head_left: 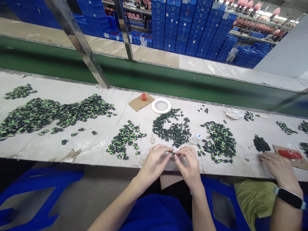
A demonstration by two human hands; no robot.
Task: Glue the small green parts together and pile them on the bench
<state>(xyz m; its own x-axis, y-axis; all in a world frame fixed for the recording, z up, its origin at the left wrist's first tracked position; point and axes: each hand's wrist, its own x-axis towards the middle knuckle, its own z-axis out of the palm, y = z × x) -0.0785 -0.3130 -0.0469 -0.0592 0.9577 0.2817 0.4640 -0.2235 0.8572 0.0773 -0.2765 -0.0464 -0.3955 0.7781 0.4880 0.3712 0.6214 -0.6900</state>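
My left hand (156, 159) and my right hand (189, 163) meet fingertip to fingertip over the table's front edge. Between them they pinch a small black-and-green part (171, 153), largely covered by the fingers. Just beyond lies a pile of small dark pieces (178, 136). Left of my hands is a heap of black-and-green parts (126, 138), and to the right a similar heap (220, 142). A small white bottle with a blue tip (195, 138) lies close to my right hand.
A white tape roll (154, 107) and a red cap on cardboard (143, 97) sit behind. A large parts heap (36, 115) covers the left. At right, a co-worker's hand (274, 162) rests near a dark pile (261, 143). A metal post (81, 45) rises at the table's back edge.
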